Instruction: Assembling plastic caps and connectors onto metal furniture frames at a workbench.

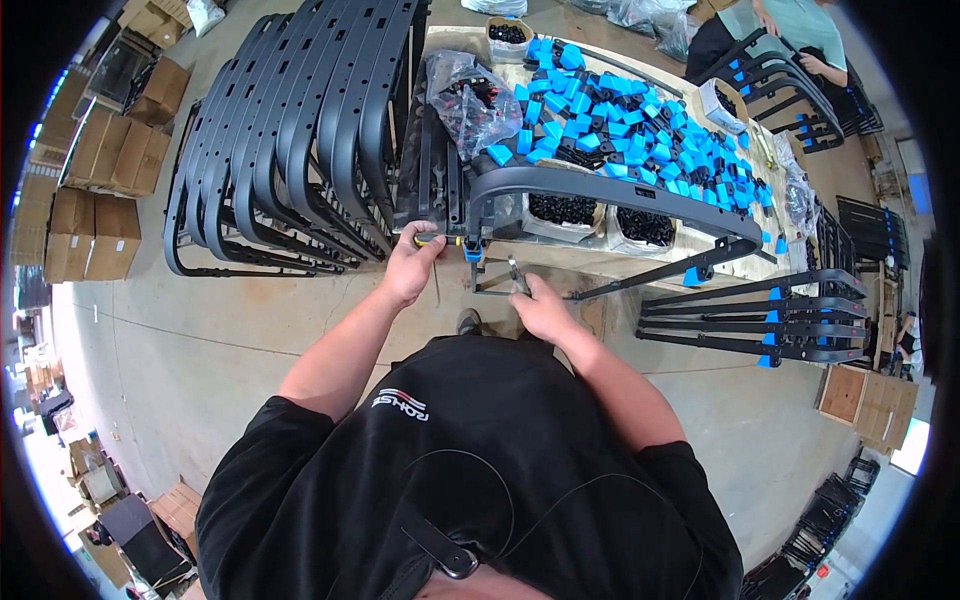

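Observation:
A black curved tube frame (600, 180) stands at the front edge of the worktable, with a small blue piece (473, 254) at its near left end. My left hand (406, 270) is closed around a tool with a yellow-and-black handle (430, 239), right beside that blue piece. It looks like a screwdriver, but the fingers cover much of it. To the right of the blue piece and lower, my right hand (543, 308) grips a metal-ended hand tool (514, 268), its exact kind unclear. A second blue piece (697, 275) sits on the frame's right leg.
Several black frames (300, 130) stand stacked at the left. Blue-and-black plastic parts (620, 120) cover the worktable, near a clear plastic bag (470, 105) and boxes of small black parts (563, 210). More frames (755, 320) are at the right. A co-worker (800, 40) handles frames beyond.

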